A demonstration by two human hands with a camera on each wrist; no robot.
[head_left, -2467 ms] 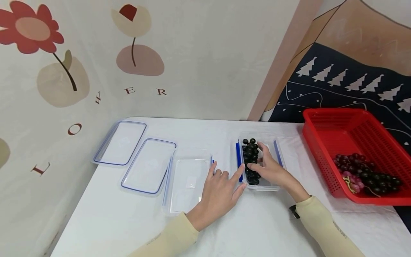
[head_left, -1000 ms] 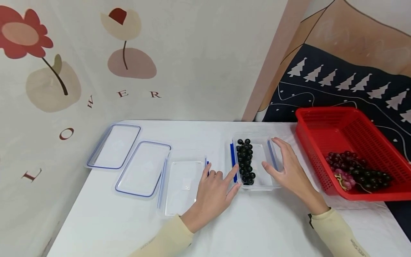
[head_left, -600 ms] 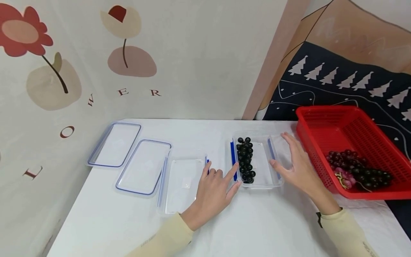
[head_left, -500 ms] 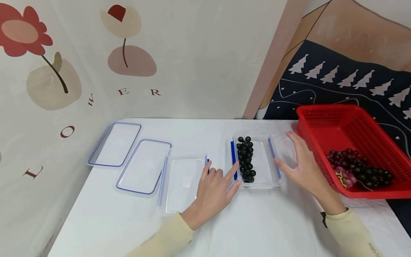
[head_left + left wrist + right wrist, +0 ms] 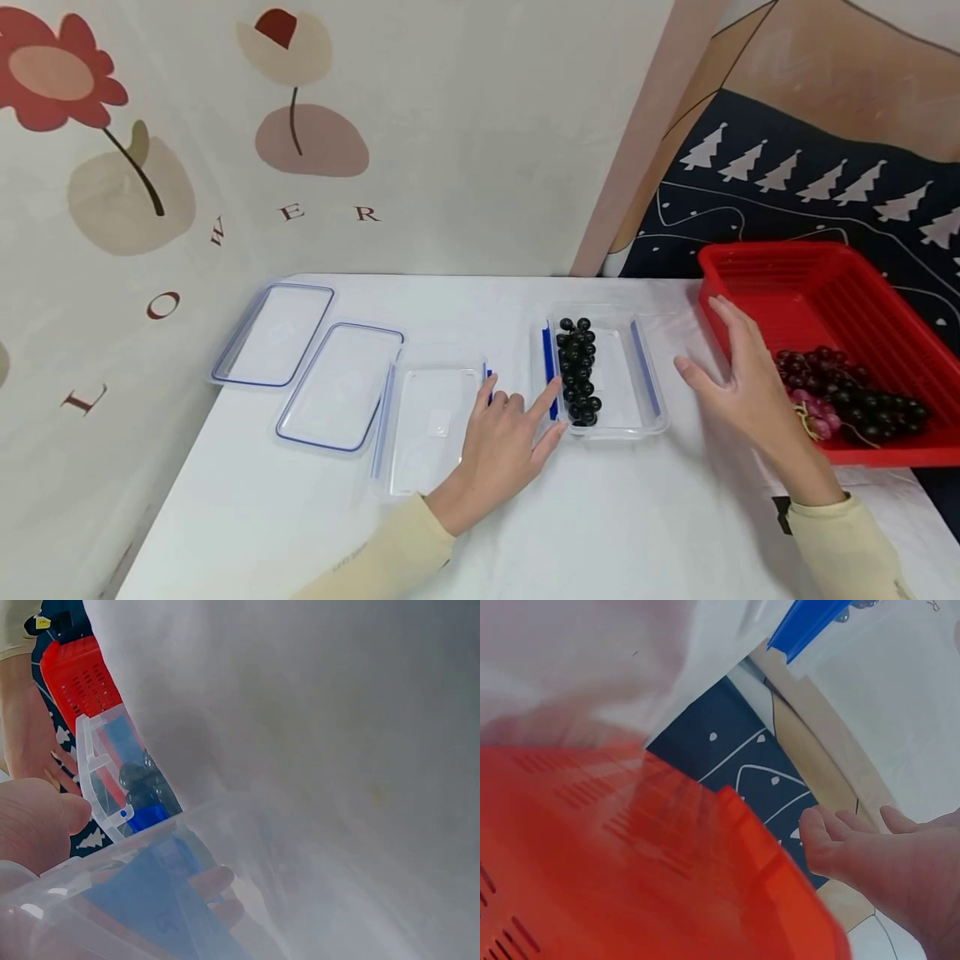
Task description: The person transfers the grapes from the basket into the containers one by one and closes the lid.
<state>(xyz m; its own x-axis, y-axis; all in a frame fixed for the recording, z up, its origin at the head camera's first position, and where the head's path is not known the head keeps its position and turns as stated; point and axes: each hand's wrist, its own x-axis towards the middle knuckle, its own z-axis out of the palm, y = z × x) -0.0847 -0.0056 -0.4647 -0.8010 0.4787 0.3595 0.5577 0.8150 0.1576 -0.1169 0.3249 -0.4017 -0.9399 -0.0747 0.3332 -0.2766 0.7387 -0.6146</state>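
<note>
A clear plastic food container [image 5: 615, 421] holds a bunch of black grapes [image 5: 576, 371] along its left side. My left hand [image 5: 498, 454] lies between this container and another clear one [image 5: 427, 475], index fingertip and thumb at the grape container's front left edge. Its middle and ring fingers are bent. In the left wrist view, two fingertips [image 5: 214, 881] show through clear plastic. My right hand [image 5: 750, 392], thumb and fingers spread with nothing between them, is above the table beside the red plastic basket [image 5: 750, 333], and overlaps its left wall in the head view.
Inside the basket lie more dark grapes [image 5: 877, 408] and a small bunch of pinkish-red grapes [image 5: 817, 414]. Two clear lids with blue seals, a far one [image 5: 288, 333] and a nearer one [image 5: 341, 387], rest on the left of the white table [image 5: 600, 517]. A printed wall hanging stands behind.
My right hand has let go of the black grapes and moved right, out of the container to the basket's side. My left hand stays at the container's edge; the grapes lie still.
</note>
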